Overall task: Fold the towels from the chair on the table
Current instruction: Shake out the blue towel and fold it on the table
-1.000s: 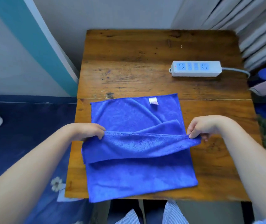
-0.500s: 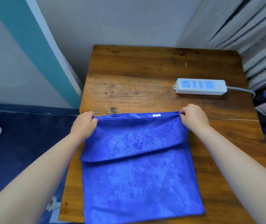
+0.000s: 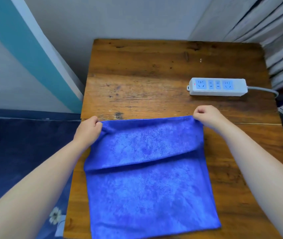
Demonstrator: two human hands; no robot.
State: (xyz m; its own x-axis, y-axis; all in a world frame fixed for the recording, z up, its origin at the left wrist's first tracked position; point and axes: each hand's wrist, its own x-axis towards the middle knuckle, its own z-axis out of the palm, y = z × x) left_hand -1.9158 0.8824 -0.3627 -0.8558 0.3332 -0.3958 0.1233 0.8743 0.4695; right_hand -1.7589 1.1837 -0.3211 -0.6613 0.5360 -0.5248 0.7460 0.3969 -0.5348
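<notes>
While both hands pinch its far corners, left hand (image 3: pixel 87 130) at 10 o'clock, right hand (image 3: pixel 207 117) at 2, the blue towel (image 3: pixel 147 187) lies spread on the tabletop (image 3: pixel 137 75), probably so edges align squarely for folding.

A towel (image 3: pixel 147 178) is lying on the near half of the tabletop (image 3: pixel 137 87). A power strip (image 3: pixel 217 87) is sitting behind it toward the right. The left hand (image 3: pixel 88 129) and right hand (image 3: pixel 206 117) are pinching the towel's far corners.
</notes>
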